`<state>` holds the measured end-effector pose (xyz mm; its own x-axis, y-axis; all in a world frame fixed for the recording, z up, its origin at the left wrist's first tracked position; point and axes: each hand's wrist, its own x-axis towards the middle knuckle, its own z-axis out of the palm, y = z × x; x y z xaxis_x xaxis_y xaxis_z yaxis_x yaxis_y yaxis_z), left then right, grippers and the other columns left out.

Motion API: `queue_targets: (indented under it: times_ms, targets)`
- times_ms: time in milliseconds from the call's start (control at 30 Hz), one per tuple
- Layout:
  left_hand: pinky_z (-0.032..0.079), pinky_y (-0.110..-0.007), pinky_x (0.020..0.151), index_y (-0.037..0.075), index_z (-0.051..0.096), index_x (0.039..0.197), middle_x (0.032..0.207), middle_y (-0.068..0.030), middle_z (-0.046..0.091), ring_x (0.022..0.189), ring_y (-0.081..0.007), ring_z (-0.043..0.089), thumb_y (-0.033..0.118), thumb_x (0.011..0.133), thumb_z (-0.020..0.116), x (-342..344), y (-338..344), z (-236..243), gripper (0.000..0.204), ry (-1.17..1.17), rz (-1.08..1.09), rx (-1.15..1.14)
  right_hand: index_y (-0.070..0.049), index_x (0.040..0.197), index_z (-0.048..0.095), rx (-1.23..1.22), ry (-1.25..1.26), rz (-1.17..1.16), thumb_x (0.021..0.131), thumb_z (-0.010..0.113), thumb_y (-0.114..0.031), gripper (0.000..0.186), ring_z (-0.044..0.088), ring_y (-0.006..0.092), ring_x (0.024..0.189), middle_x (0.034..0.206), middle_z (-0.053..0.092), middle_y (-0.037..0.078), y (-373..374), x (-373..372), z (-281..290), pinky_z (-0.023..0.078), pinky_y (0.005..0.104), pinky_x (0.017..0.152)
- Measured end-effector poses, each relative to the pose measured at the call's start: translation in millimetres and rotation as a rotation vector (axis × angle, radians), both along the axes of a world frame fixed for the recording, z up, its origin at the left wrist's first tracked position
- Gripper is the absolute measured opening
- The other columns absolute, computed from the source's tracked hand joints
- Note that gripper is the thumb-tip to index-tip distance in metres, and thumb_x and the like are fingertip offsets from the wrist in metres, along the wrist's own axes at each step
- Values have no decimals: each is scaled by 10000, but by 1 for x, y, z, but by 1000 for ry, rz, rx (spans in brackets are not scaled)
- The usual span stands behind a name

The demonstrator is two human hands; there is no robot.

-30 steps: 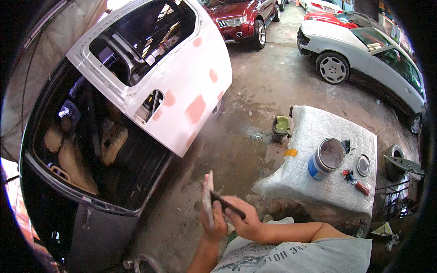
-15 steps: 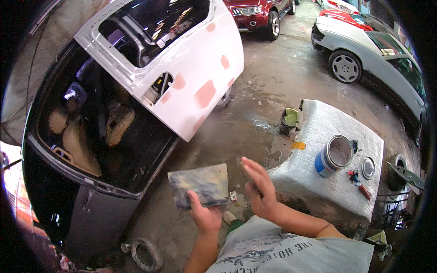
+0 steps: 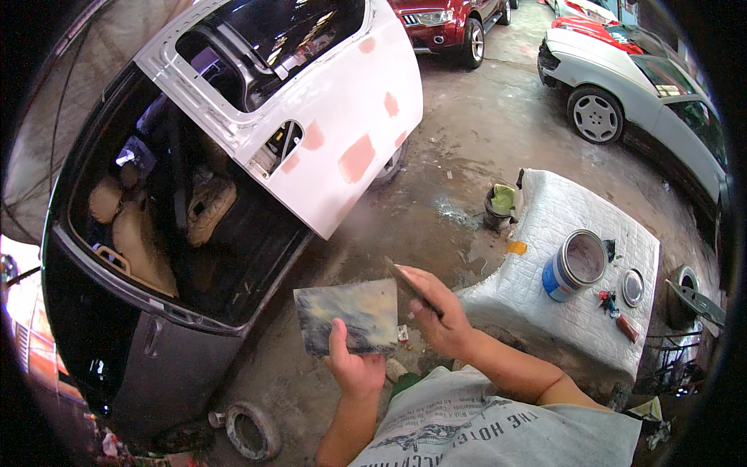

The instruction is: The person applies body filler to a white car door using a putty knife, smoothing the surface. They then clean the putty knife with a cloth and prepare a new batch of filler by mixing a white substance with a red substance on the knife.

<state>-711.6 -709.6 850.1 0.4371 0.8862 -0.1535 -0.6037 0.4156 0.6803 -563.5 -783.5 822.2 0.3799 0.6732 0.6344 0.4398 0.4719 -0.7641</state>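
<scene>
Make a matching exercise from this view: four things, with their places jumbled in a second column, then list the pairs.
1. smeared plate
2. thin dark tool
3. open can
4. large pink patch

A. on the white cover
B. in the right hand
C. on the white car panel
D. in the left hand

Pairs: 1-D, 2-B, 3-A, 4-C

Plate (image 3: 356, 307): blk, gry, yel smears. Car panel (image 3: 338, 117): wht w/ pink patches.
</scene>
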Motion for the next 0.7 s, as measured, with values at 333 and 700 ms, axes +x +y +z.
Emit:
queue_targets:
  times_ms: [333, 700]
  targets:
    - [207, -444, 1204, 18, 177, 1565, 1597, -114, 247, 1462, -256, 248, 404, 986, 563, 3, 9, -52, 796, 201, -21, 362, -6, 1485, 384, 127, 126, 289, 1024, 507, -227, 526, 435, 373, 1375, 1499, 437, 210, -20, -65, -6, 301, 474, 1149]
    - [437, -378, 1033, 56, 394, 1452, 1357, -109, 525, 1231, -209, 520, 335, 944, 673, -42, 20, -91, 643, 702, -682, 812, -33, 1337, 592, -175, -124, 237, 939, 576, -80, 401, 577, 303, 1264, 1373, 595, 155, -18, -12, 0, 451, 400, 1059]
